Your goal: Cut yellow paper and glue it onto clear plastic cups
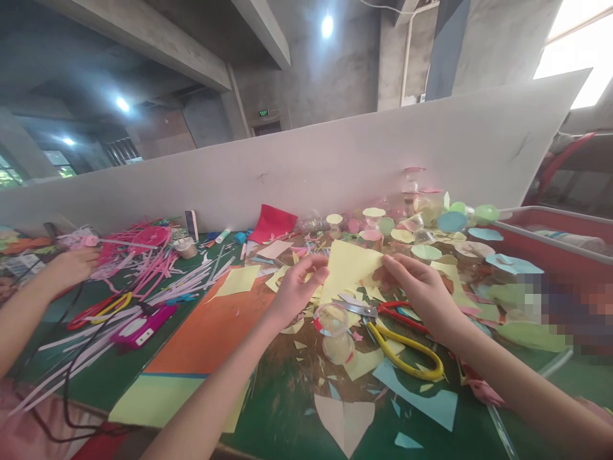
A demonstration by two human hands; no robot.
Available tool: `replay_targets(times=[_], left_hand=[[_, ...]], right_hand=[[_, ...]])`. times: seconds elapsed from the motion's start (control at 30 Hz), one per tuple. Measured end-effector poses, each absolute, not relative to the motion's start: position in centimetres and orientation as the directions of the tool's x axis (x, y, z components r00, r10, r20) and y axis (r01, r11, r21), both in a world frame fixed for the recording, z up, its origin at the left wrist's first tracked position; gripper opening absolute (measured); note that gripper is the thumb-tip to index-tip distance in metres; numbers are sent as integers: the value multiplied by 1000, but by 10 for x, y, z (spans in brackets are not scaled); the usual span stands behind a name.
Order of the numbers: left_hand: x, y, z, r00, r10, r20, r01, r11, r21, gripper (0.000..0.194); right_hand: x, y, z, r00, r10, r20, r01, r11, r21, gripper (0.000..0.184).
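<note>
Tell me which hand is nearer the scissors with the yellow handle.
Right: the right hand is just above the scissors; the left hand is farther, past the blade tips.

And here the scissors [383, 326] are laid on the worktable [287, 409], just beside a plastic cup [335, 332], with a sheet of paper [347, 275] seen right behind them! Paper scraps [297, 345] are scattered around; a partition [306, 172] is set behind the table, a bin [550, 230] off to the right!
</note>
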State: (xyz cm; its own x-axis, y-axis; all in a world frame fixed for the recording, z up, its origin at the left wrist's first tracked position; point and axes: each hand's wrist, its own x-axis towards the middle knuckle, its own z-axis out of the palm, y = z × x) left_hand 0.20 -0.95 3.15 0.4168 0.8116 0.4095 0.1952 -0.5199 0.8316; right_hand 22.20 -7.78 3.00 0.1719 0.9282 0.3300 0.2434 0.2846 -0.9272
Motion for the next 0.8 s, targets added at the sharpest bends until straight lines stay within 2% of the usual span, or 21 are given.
replay_targets(times=[0.13,0.33,0.47,0.57,0.67,0.73,0.8], left_hand=[[4,-13,35,419,856,303,137,-390,911,42],[6,-17,40,505,824,257,35,-317,948,31],[6,-15,37,449,855,259,26,-302,953,27],[7,-13,33,388,880,275,2,-299,954,32],[9,-12,31,361,893,270,-35,-277,960,36],[10,-14,31,395,881,262,-72,-254,964,35],[12,-19,32,455,854,252,-92,-236,967,30]], right_hand=[[218,-80,31,109,935,336,259,300,-918,44],[215,-82,32,73,935,348,289,314,-904,44],[213,-81,30,140,908,395,191,367,-910,29],[212,-80,27,151,867,475,140,456,-879,38],[210,-81,24,65,821,567,317,522,-792,42],[209,-82,22,-30,792,610,458,554,-695,41],[208,-82,20,-113,768,630,527,584,-617,36]])
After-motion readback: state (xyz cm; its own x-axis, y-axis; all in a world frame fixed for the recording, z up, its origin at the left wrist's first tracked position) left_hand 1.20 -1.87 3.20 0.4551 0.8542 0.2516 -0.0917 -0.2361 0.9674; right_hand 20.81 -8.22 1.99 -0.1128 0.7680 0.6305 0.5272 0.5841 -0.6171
